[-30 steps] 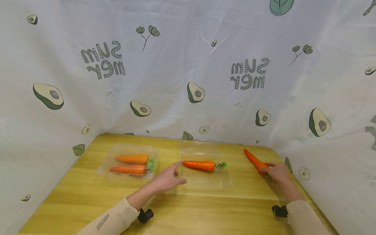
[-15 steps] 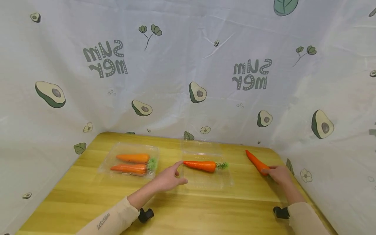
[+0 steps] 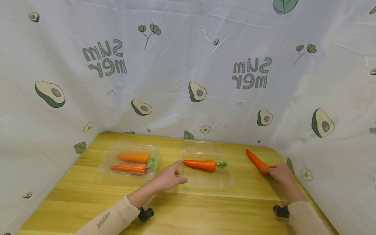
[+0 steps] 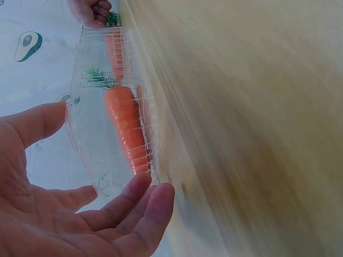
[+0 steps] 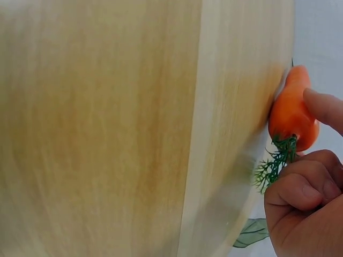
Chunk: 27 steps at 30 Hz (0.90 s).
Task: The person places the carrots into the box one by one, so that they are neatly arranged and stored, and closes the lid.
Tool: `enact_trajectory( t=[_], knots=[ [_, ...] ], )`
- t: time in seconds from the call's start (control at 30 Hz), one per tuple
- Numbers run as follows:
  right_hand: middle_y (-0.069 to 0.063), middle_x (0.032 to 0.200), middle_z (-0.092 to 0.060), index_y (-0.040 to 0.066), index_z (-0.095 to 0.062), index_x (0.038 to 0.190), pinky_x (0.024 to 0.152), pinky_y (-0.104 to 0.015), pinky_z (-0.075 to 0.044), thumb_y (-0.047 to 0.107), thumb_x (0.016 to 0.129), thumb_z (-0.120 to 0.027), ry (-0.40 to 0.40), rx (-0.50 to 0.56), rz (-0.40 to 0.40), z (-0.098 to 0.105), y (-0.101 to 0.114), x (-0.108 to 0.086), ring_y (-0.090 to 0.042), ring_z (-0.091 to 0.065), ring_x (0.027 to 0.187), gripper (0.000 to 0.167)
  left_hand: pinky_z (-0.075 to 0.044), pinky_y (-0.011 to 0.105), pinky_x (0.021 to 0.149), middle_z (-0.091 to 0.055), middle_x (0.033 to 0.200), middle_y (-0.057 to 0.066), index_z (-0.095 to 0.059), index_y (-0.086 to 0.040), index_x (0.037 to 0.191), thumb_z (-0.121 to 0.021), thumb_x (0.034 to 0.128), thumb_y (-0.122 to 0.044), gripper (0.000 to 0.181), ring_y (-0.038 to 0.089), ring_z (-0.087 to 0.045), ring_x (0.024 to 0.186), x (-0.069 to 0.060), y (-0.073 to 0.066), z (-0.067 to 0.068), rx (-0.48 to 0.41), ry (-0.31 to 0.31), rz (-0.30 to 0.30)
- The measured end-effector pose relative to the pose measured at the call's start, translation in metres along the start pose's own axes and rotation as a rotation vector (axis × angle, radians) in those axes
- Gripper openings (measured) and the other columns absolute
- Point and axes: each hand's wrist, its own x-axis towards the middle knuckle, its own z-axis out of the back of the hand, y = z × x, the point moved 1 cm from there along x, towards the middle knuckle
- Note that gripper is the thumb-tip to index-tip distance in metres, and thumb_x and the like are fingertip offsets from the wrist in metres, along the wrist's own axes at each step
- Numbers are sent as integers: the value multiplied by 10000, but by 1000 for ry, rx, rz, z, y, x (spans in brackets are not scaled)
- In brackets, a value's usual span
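From here I have the right hand (image 3: 280, 174) pinching the right carrot (image 3: 255, 159) at its leafy end, fingers curled in. That carrot lies close to the right edge of the desk (image 3: 205, 212), tip pointing to the far edge; on my right wrist view its greens (image 5: 277, 160) hang just beside the curled fingers.

The left hand (image 3: 166, 179) I see with fingers apart and loosely bent, gripping nothing, just beside the left side of the middle box (image 3: 207, 179). Its index fingertip is at the tip of the middle carrot (image 3: 200, 164); I cannot tell whether it touches the plastic. That box sits open near the middle of the far edge, its lid (image 3: 202, 147) laid back toward that edge, and the carrot inside points its tip at the desk's left edge.

Toward the far left corner I see the left box (image 3: 124, 148), holding two carrots (image 3: 133, 158) side by side; I can't tell whether it is closed. Behind the far edge rises a white curtain (image 3: 176, 62) printed with avocados.
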Motion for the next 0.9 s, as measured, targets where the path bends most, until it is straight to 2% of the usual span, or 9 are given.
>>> enact_trajectory(
  t=[0.1, 0.13, 0.27, 0.6, 0.9],
  knots=[
    [0, 578, -467, -220, -494, 1329, 528, -326, -409, 339, 865, -731, 3, 13, 0, 0, 0, 1, -140, -386, 503, 764, -502, 432, 749, -621, 1169, 113, -288, -180, 1599, -731, 902, -427, 863, 230, -609, 931, 0, -1, 1, -3, -2, 2],
    [6, 562, -435, -219, -501, 1323, 527, -325, -402, 341, 865, -730, 2, 17, 1, 0, 0, 1, -140, -380, 501, 759, -501, 429, 748, -622, 1165, 111, -290, -179, 1599, -732, 901, -426, 862, 228, -608, 928, -1, -2, 1, -3, -3, 2],
    [-9, 638, -474, -234, -533, 1275, 544, -327, -391, 340, 865, -735, -13, 8, 22, 1, 1, 1, -176, -429, 579, 734, -496, 427, 741, -623, 1152, 108, -291, -172, 1598, -738, 897, -415, 867, 227, -603, 916, -2, -3, 2, -2, -6, -1],
    [-83, 732, -512, -232, -547, 1264, 593, -323, -383, 357, 872, -740, -9, -14, 22, 2, 3, -2, -228, -474, 685, 733, -505, 454, 765, -623, 1171, 122, -285, -162, 1600, -738, 899, -401, 868, 243, -613, 945, -4, -5, 3, -9, -1, -4],
    [37, 518, -310, -234, -540, 1271, 516, -309, -325, 342, 865, -742, 10, 39, 3, 0, 0, -3, -139, -316, 490, 734, -510, 475, 794, -627, 1181, 124, -285, -163, 1600, -736, 900, -411, 869, 256, -619, 975, -3, -3, 2, -5, 0, -4]
  ],
)
